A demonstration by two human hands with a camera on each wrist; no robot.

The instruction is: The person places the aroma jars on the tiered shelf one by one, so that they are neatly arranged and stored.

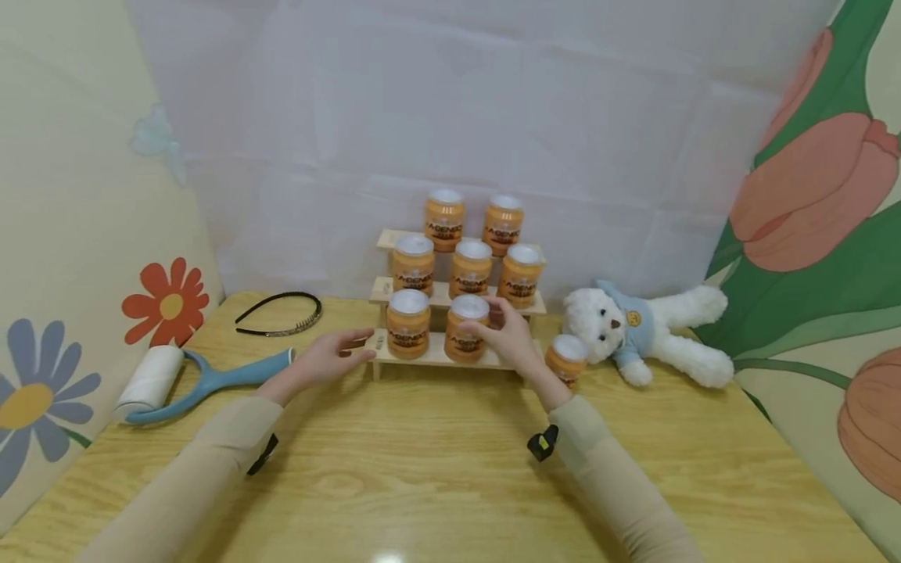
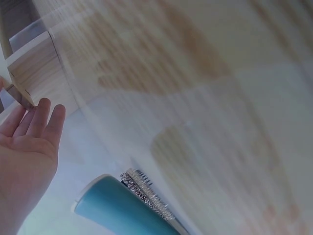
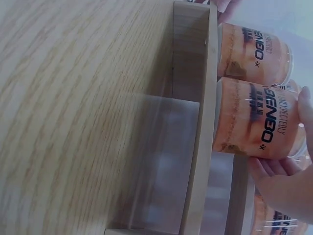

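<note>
On the bottom tier of a wooden three-step rack (image 1: 436, 358) stand two orange jars with pale lids. My right hand (image 1: 508, 335) grips the right-hand jar (image 1: 465, 344) round its side, thumb in front and fingers at the far right; the right wrist view shows this jar (image 3: 257, 120) upright on the tier. Beside it is the left jar (image 1: 408, 328). My left hand (image 1: 331, 357) touches the left end of the bottom tier with its fingertips, fingers nearly straight, as the left wrist view shows the hand (image 2: 34, 142) at the board's corner.
More orange jars stand on the middle tier (image 1: 383, 291) and the top tier (image 1: 389, 238). One jar (image 1: 567, 361) sits on the table right of the rack, near a white plush bear (image 1: 637, 332). At left lie a black headband (image 1: 278, 295) and a blue-handled lint roller (image 1: 211, 381).
</note>
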